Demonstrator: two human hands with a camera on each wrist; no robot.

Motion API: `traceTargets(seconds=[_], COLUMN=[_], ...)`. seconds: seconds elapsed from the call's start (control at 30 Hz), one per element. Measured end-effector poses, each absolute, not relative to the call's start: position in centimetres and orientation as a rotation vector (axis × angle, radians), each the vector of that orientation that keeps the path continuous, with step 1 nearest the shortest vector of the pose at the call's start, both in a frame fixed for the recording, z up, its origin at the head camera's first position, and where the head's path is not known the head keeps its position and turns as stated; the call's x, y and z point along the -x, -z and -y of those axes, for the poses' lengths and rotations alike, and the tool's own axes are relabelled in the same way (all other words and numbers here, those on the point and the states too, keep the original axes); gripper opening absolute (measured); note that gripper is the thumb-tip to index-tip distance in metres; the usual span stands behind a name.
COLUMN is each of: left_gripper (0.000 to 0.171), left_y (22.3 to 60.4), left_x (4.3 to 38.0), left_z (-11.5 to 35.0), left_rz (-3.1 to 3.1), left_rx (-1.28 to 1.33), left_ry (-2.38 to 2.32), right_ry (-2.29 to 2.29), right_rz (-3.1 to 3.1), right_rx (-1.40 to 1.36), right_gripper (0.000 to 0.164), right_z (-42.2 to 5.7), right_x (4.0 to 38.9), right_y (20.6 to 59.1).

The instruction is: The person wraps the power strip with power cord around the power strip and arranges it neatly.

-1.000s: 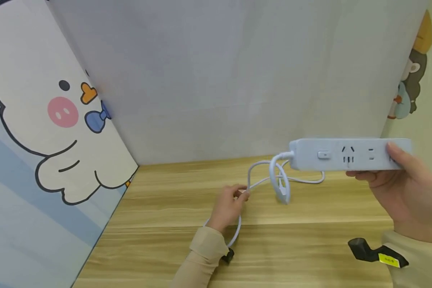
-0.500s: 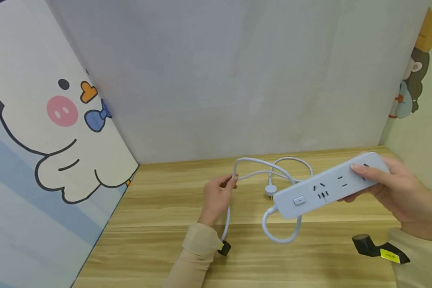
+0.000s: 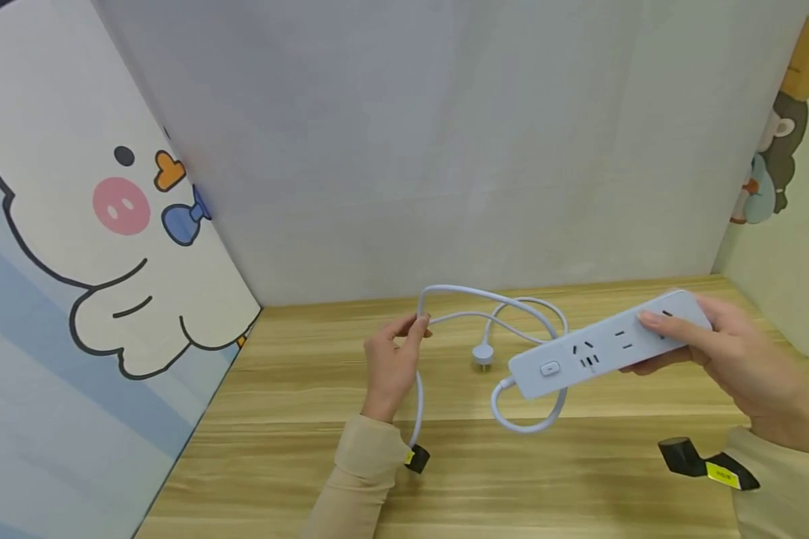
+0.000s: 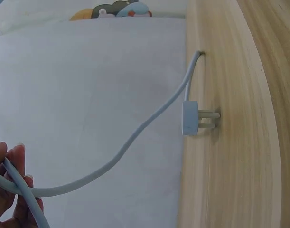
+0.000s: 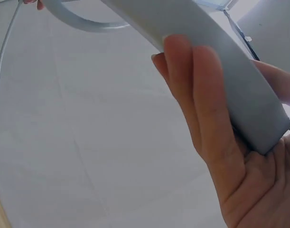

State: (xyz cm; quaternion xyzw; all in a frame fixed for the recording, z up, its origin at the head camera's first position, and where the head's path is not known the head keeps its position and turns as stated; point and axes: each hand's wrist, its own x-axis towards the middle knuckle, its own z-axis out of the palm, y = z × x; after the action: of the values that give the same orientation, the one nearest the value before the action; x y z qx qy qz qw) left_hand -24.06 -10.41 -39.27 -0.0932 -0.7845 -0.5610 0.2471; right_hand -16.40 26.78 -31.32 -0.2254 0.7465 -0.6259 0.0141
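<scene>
A white power strip (image 3: 593, 352) is tilted above the table, its sockets and switch facing up. My right hand (image 3: 741, 352) grips its right end, thumb on top and fingers underneath; the right wrist view shows the fingers against the strip's underside (image 5: 244, 95). To the left, my left hand (image 3: 394, 359) pinches the white cord (image 3: 479, 290) between thumb and fingers. Two strands cross at those fingers in the left wrist view, where the cord (image 4: 135, 135) runs toward the table. The plug (image 3: 483, 355) is on the table, prongs toward me, between the hands.
The wood-grain table (image 3: 297, 449) meets a pale back wall (image 3: 411, 150). A side panel with a cartoon figure (image 3: 121, 206) borders the left, and another printed panel (image 3: 782, 247) stands at the right. Black wrist mounts (image 3: 688, 458) sit on the sleeves.
The power strip has come down and left, tilting from level to slanted. My left hand has moved up and left with the cord, and the plug has shifted left.
</scene>
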Motion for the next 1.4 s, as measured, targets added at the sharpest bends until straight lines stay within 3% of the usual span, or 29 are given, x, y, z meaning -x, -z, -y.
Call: traceTargets(seconds=[0.73, 0.97, 1.17, 1.4], left_gripper=[0.020, 0.020, 0.021, 0.021], left_y=[38.1, 37.5, 36.6, 36.4], left_x=[23.6, 23.1, 22.4, 22.2], left_z=[10.8, 10.8, 10.6, 10.9], left_rz=[2.054, 2.030, 1.967, 1.957], left_rx=[0.269, 0.322, 0.421, 0.503], left_ry=[1.506, 1.507, 1.499, 1.487], right_ry=[1.624, 1.669, 1.685, 1.858], right_rz=[-2.682, -2.719, -2.767, -2.850], right_rx=[0.417, 0.389, 0.236, 0.154], right_gripper=[0.018, 0.016, 0.029, 0.016], right_z=[-26.1, -25.5, -25.1, -24.9], right_x=[16.6, 16.7, 16.8, 17.0], right_y=[31.0, 30.8, 30.7, 30.9])
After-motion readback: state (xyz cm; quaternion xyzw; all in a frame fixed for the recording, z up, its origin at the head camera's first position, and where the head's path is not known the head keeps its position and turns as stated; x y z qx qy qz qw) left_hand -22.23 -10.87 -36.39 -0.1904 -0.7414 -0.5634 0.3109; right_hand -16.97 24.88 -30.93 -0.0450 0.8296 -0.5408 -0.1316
